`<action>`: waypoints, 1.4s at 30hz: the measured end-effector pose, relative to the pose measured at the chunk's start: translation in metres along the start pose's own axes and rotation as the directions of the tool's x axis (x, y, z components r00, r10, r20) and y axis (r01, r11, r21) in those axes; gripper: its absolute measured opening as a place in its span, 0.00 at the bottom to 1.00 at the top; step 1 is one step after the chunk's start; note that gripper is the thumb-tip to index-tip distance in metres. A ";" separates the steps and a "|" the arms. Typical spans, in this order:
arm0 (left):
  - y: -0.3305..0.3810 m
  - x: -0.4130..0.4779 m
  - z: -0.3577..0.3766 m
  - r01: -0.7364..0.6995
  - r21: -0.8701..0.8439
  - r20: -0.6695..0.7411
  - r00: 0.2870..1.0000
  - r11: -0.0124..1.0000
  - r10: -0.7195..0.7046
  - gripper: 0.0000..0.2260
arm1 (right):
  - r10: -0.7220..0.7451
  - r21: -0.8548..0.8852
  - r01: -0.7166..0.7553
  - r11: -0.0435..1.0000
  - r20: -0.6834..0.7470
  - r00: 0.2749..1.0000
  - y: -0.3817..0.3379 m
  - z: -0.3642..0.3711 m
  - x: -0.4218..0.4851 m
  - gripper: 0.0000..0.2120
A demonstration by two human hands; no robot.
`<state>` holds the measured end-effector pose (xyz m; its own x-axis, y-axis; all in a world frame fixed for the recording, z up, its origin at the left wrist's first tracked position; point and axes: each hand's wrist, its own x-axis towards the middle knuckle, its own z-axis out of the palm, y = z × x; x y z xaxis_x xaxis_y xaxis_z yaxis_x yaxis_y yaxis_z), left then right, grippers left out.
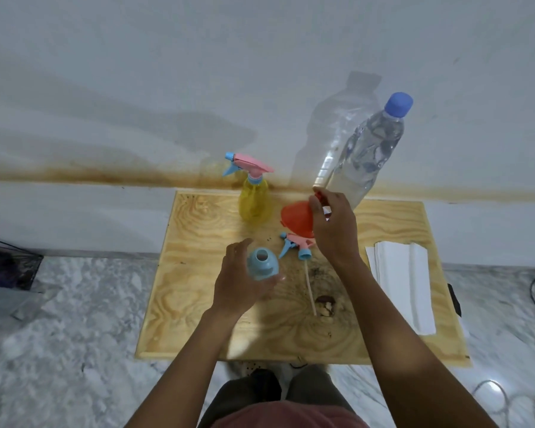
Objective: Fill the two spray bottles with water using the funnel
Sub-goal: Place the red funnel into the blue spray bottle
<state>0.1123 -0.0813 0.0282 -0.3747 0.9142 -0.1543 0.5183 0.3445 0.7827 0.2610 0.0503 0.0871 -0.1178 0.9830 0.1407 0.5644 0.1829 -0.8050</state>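
A blue spray bottle [262, 263] stands uncapped on the wooden board [198, 304], with my left hand [240, 281] wrapped around its near side. Its pink-and-blue spray head [297, 244] lies on the board just right of it, tube pointing toward me. My right hand [332, 225] grips a red funnel [297, 217] above the spray head. A yellow spray bottle [255, 200] with its trigger head on stands at the board's far edge. A large clear water bottle [368, 156] with a blue cap stands at the far right, against the wall.
Folded white paper towels [402, 282] lie on the board's right side. A dark knot and stains [325, 304] mark the board near its middle. The board rests on a marble floor [74, 319] next to a white wall. My knees show below.
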 end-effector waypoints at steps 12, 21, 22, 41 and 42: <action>0.062 -0.010 -0.078 -0.492 -0.155 -0.174 0.867 0.857 0.466 0.17 | -0.012 0.260 -0.081 0.962 0.339 0.941 -0.059 -0.023 -0.025 0.10; 0.077 -0.022 -0.091 -0.090 -0.454 -0.204 0.979 0.887 -0.005 0.04 | -0.032 0.416 -0.276 0.867 0.599 0.800 -0.066 -0.051 -0.041 0.20; 0.077 -0.024 -0.091 -0.055 -0.490 -0.185 0.982 0.870 -0.042 0.04 | -0.059 0.414 -0.257 0.873 0.614 0.787 -0.063 -0.052 -0.044 0.20; 0.055 -0.024 -0.068 0.152 -0.549 -0.045 0.977 0.822 -0.211 0.11 | -0.049 0.213 -0.051 0.976 0.441 0.896 -0.034 -0.005 -0.047 0.13; 0.055 -0.023 -0.068 0.153 -0.548 -0.046 0.976 0.822 -0.213 0.10 | -0.054 0.214 -0.045 0.976 0.436 0.898 -0.035 -0.005 -0.046 0.13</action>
<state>0.0968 -0.0977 0.1155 -0.5117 0.8090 -0.2892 -0.0528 0.3064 0.9504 0.2507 -0.0008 0.1114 -0.4930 0.8662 -0.0813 0.3810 0.1310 -0.9152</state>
